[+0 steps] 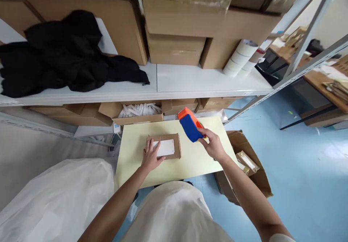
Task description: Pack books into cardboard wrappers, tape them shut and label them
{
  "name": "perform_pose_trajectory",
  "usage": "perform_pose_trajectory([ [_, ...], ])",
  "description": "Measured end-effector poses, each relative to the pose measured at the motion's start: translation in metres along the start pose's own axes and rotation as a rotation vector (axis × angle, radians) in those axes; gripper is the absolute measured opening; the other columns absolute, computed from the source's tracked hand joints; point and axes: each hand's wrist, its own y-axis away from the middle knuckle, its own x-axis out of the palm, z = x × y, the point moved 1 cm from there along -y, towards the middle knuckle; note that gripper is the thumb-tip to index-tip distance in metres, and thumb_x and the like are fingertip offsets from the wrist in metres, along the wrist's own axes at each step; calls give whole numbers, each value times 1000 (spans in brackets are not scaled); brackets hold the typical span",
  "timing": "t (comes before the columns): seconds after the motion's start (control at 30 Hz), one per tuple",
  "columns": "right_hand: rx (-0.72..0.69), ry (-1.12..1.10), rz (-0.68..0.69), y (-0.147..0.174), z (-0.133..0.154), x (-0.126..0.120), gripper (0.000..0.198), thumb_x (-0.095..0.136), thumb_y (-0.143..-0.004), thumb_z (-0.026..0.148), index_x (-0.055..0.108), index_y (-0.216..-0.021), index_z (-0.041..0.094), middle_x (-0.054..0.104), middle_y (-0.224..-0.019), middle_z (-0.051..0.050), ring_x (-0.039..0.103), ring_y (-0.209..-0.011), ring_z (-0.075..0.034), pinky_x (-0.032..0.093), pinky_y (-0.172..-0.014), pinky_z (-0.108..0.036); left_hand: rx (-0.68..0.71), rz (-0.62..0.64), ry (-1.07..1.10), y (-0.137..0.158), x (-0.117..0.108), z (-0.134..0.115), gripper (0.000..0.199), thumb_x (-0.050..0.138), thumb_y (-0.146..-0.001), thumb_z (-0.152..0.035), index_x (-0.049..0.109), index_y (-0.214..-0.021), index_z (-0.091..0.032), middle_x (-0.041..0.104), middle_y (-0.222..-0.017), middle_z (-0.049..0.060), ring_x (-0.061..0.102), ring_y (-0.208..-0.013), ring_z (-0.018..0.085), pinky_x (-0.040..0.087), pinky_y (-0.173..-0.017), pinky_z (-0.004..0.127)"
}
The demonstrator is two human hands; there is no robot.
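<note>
A small cardboard box (177,148) lies flat on the pale yellow table (138,131), a white sheet (166,147) on its top face. Fingers spread, my left hand (151,155) rests on the left part of the box and the sheet's edge. To the right of the box, my right hand (213,146) is closed around an orange and blue tape dispenser (190,126), raised above the tabletop and apart from the box. The tape inside the dispenser is mostly hidden.
Behind the table stands a shelf (185,80) with cartons, black cloth (67,55) and tape rolls (240,59). Below it, an open carton (138,119) holds white items. An open carton (258,162) with packages sits right of the table; a white plastic bag (67,195) bulges left.
</note>
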Motion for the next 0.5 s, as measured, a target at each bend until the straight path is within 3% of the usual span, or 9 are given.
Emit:
perform_pose_trajectory([
  [0.1,-40,97,-158,-38,24,-26,37,59,-83,24,61,-120,25,69,-109,-8,64,-98,-24,52,-89,-41,-3,-31,75,2,0,4,76,61,-76,-38,33,-144,-17,11,-156,21,8,-143,40,28,-102,64],
  [0.2,-64,216,-215,-89,38,-43,37,57,-82,24,62,-119,23,69,-111,-8,63,-103,-26,48,-95,-43,-124,-109,198,4,3,12,77,56,-79,-37,25,-146,-12,10,-155,24,6,-143,41,31,-102,64],
  [0.37,-28,402,-160,-180,27,-44,42,52,-79,13,63,-119,14,67,-115,-13,58,-109,-29,42,-99,-44,-314,-170,453,12,12,28,91,61,-73,-37,14,-147,-14,28,-150,22,18,-142,34,33,-109,51],
  [0.5,-56,529,-71,-229,7,-32,41,51,-73,5,66,-110,10,69,-109,-14,57,-107,-28,42,-98,-42,-414,-123,567,18,15,34,87,65,-69,-32,22,-145,-18,50,-136,16,43,-131,33,39,-106,45],
])
